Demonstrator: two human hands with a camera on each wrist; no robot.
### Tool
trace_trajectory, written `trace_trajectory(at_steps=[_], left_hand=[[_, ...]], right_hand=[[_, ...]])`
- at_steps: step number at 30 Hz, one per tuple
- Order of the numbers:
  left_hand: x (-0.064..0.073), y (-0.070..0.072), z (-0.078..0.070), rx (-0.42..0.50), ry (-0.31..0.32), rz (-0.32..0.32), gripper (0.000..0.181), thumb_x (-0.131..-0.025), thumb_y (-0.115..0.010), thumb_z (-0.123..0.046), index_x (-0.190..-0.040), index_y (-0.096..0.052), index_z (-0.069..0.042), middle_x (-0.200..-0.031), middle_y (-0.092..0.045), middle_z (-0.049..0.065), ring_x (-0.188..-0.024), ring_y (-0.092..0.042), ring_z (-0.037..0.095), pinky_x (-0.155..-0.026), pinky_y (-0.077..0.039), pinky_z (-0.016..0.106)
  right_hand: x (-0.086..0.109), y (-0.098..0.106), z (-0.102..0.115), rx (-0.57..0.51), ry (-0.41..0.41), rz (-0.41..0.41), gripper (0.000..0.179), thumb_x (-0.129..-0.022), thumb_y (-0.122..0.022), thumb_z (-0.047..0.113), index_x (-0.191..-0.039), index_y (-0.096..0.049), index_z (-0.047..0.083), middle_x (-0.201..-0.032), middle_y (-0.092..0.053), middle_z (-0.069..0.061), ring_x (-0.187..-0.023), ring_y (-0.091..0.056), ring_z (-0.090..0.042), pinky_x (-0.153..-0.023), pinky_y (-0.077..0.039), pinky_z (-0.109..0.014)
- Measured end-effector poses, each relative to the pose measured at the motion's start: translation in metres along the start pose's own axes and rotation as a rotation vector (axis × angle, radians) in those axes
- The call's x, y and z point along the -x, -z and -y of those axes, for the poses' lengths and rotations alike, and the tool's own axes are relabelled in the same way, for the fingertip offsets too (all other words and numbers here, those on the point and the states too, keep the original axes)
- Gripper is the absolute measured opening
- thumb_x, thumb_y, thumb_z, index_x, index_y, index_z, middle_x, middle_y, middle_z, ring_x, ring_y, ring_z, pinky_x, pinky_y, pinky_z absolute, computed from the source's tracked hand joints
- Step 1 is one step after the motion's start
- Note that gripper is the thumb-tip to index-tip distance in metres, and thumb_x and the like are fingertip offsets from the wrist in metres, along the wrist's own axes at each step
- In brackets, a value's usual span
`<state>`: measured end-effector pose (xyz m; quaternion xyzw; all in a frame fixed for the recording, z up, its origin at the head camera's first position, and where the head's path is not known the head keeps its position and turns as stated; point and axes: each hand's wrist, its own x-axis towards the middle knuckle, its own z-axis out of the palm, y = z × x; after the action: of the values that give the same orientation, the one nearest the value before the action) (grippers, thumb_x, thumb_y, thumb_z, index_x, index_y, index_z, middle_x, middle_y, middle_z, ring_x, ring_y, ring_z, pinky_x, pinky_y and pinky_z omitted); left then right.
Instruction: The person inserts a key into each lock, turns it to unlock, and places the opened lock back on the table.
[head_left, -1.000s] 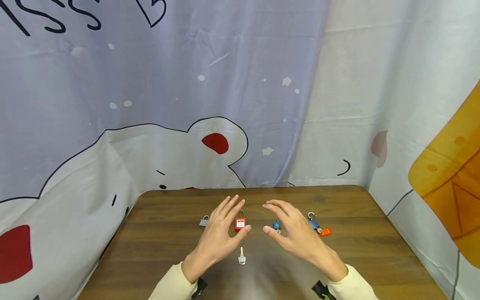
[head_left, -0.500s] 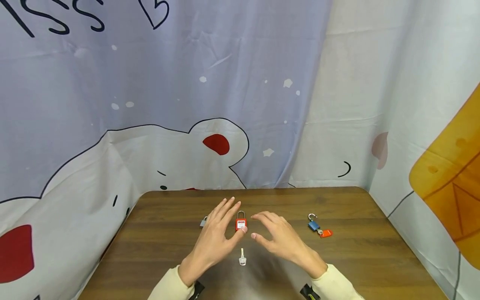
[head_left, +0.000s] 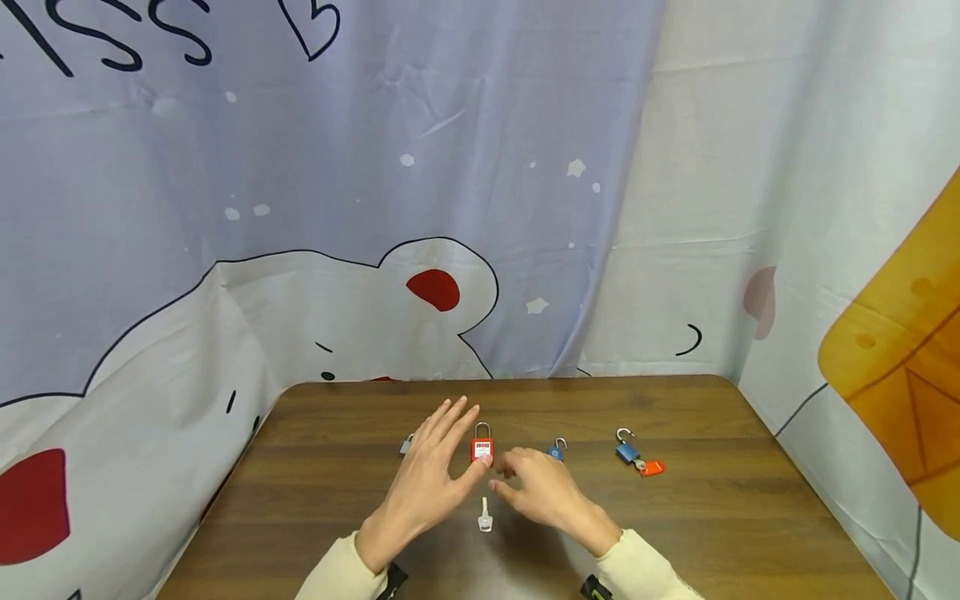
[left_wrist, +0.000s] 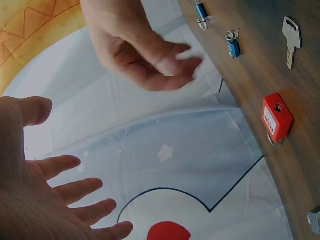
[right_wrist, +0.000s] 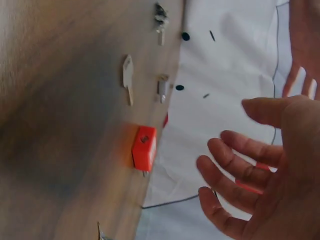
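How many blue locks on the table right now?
2. One blue lock sits just beyond the right hand, partly hidden by it; the other blue lock lies farther right, near the orange tag. The left hand may hide more.

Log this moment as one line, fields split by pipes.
left hand: above table, holding nothing | right hand: loosely curled, holding nothing | red padlock: on table, untouched | loose key: on table, untouched
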<state>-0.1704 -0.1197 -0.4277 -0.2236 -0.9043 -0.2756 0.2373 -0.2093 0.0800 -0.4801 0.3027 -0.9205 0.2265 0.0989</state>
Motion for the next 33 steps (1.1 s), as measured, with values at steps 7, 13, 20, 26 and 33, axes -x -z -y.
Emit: trace_trajectory(at_steps=[7, 13, 20, 26, 33], left_hand=[[0.001, -0.001, 0.000, -0.008, 0.006, 0.010, 0.066, -0.089, -0.066, -0.041, -0.149, -0.042, -0.027, -0.156, -0.041, -0.001, -0.148, -0.032, 0.026, -0.116, -0.030, 0.058], [0.002, -0.001, 0.001, -0.009, 0.000, 0.014, 0.065, -0.090, -0.064, -0.044, -0.149, -0.042, -0.027, -0.156, -0.040, -0.002, -0.148, -0.032, 0.026, -0.116, -0.031, 0.057], [0.003, -0.003, 0.003, -0.005, 0.018, 0.029, 0.065, -0.091, -0.064, -0.046, -0.149, -0.041, -0.028, -0.156, -0.040, -0.002, -0.148, -0.031, 0.025, -0.116, -0.031, 0.058], [0.004, -0.005, 0.005, -0.022, 0.016, 0.026, 0.065, -0.091, -0.063, -0.046, -0.149, -0.042, -0.027, -0.156, -0.041, -0.001, -0.148, -0.032, 0.027, -0.114, -0.032, 0.059], [0.004, -0.005, 0.005, -0.012, 0.029, 0.036, 0.066, -0.089, -0.066, -0.045, -0.148, -0.043, -0.026, -0.156, -0.041, -0.001, -0.148, -0.032, 0.026, -0.114, -0.031, 0.060]], right_hand=[[-0.001, -0.018, 0.008, 0.046, -0.055, 0.056, 0.021, -0.080, -0.077, 0.038, -0.074, -0.064, 0.023, -0.064, -0.058, 0.015, -0.055, -0.047, 0.001, -0.049, -0.036, -0.023], [-0.001, -0.027, 0.015, 0.103, -0.105, 0.133, 0.029, -0.076, -0.079, 0.043, -0.065, -0.060, 0.024, -0.058, -0.054, 0.013, -0.054, -0.048, -0.006, -0.048, -0.038, -0.031], [-0.001, -0.040, 0.017, 0.156, -0.186, 0.205, 0.040, -0.073, -0.080, 0.047, -0.053, -0.054, 0.024, -0.054, -0.051, 0.010, -0.053, -0.049, -0.010, -0.048, -0.041, -0.036], [-0.001, -0.047, 0.015, 0.158, -0.227, 0.217, 0.042, -0.072, -0.081, 0.048, -0.051, -0.054, 0.024, -0.053, -0.051, 0.009, -0.053, -0.049, -0.011, -0.048, -0.042, -0.037], [-0.002, -0.052, 0.015, 0.172, -0.251, 0.236, 0.041, -0.072, -0.080, 0.050, -0.051, -0.056, 0.024, -0.055, -0.054, 0.008, -0.055, -0.054, -0.014, -0.050, -0.044, -0.038]])
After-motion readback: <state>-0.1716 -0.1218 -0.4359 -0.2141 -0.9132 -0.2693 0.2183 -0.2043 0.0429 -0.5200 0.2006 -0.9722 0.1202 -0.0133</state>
